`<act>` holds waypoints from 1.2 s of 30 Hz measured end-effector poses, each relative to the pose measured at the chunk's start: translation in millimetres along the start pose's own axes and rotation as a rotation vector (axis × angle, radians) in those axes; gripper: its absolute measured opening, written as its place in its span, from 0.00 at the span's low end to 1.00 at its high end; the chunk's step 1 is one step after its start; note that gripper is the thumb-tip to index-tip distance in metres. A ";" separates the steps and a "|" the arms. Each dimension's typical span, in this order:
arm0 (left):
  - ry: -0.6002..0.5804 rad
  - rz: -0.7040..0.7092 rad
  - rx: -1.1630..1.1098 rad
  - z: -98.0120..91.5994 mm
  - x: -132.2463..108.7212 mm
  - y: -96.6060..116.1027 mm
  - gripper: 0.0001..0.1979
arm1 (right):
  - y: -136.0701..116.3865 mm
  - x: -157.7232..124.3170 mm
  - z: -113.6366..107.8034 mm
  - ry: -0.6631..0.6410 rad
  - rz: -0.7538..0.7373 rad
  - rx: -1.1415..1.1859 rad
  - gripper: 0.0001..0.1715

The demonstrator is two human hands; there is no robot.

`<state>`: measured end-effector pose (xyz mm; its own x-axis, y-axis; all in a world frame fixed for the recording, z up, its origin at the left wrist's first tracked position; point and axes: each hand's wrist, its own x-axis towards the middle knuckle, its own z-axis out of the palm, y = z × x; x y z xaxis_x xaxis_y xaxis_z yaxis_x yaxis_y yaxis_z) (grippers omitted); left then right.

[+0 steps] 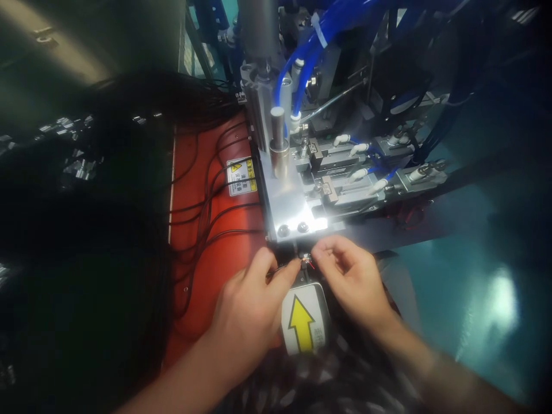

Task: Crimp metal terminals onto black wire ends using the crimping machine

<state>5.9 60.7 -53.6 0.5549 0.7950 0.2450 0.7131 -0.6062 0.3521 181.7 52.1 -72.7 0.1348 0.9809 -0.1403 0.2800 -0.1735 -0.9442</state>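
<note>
At the front of the machine, my left hand [250,305] is closed, its thumb and index finger pressed toward the end of a thin black cable [282,269]. Small coloured wires [307,262], red and pale, show at that end between the two hands. From the right, my right hand [356,276] comes in with thumb and index finger pinched beside the wires. What lies in that pinch is too small to make out. Both hands are just below the metal block [291,213] of the machine.
A white plate with a yellow arrow [301,319] sits under the hands. Several black cables [207,201] cross the red surface [233,259] with its warning label [241,177]. Dark cable bundles with shiny ends [80,167] lie left. Blue air hoses [308,63] and cylinders [345,167] stand behind.
</note>
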 end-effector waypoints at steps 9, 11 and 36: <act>-0.003 -0.010 0.007 0.8 -0.3 -0.1 0.17 | -10.0 13.1 -11.3 -0.249 0.371 0.222 0.15; -0.007 -0.015 0.008 0.4 0.2 0.5 0.17 | -9.2 9.6 -12.5 -0.230 0.379 0.275 0.18; 0.010 -0.005 -0.015 0.1 1.0 0.5 0.18 | -2.8 7.2 -13.5 -0.204 0.215 0.124 0.11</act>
<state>6.8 61.2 -53.3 0.5469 0.7983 0.2523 0.7092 -0.6019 0.3670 194.7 58.4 -67.0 -0.0181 0.9226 -0.3852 0.1460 -0.3787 -0.9139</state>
